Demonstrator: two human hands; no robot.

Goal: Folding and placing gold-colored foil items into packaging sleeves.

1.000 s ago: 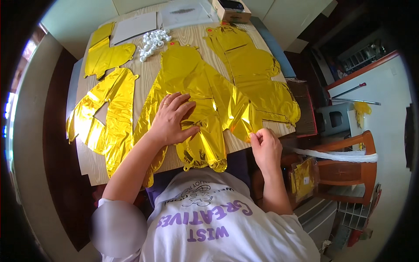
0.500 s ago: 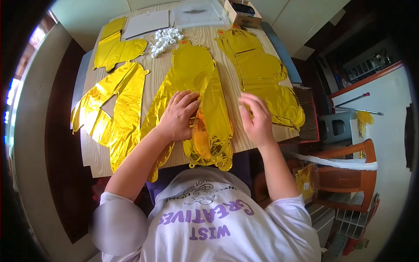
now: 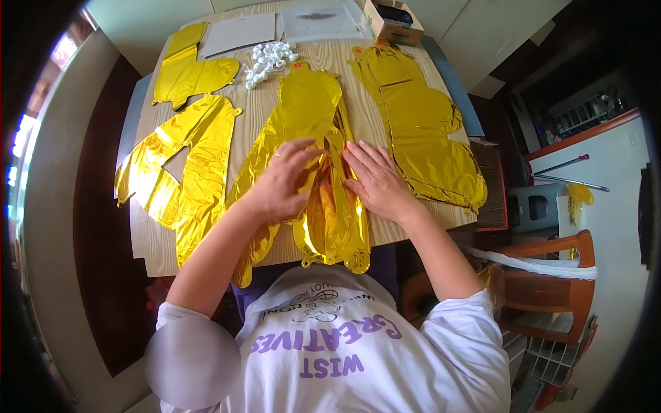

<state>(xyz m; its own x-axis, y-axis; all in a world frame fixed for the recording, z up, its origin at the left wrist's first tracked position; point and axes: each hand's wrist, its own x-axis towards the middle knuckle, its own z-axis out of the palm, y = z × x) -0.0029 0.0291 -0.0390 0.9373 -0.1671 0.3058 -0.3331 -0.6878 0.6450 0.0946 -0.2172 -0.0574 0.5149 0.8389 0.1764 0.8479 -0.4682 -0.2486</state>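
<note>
A flat gold foil balloon (image 3: 310, 103) lies lengthwise in front of me, its lower end at the table's near edge. Its right part is creased and folded, with an orange reflection along the fold. My right hand (image 3: 379, 182) rests flat on the balloon's right-hand strip, fingers stretched out. Over the balloon's left part is my left hand (image 3: 279, 180), fingers spread and slightly bent, holding nothing; whether it touches the foil I cannot tell. A gold foil balloon with a gap in its middle (image 3: 206, 172) lies to the left, and a wider gold foil balloon (image 3: 420, 113) to the right.
Another gold foil piece (image 3: 196, 77) lies at the far left of the wooden table (image 3: 155, 241). Farther back are small white rings (image 3: 268, 62), a white board (image 3: 239, 34), a clear plastic sheet (image 3: 323, 24) and an open cardboard box (image 3: 406, 33). A wooden chair (image 3: 540, 292) stands at right.
My right hand has moved left and come down flat on the foil. My left hand has shifted slightly, its fingers more spread. The balloon's right strip is now narrower and more creased.
</note>
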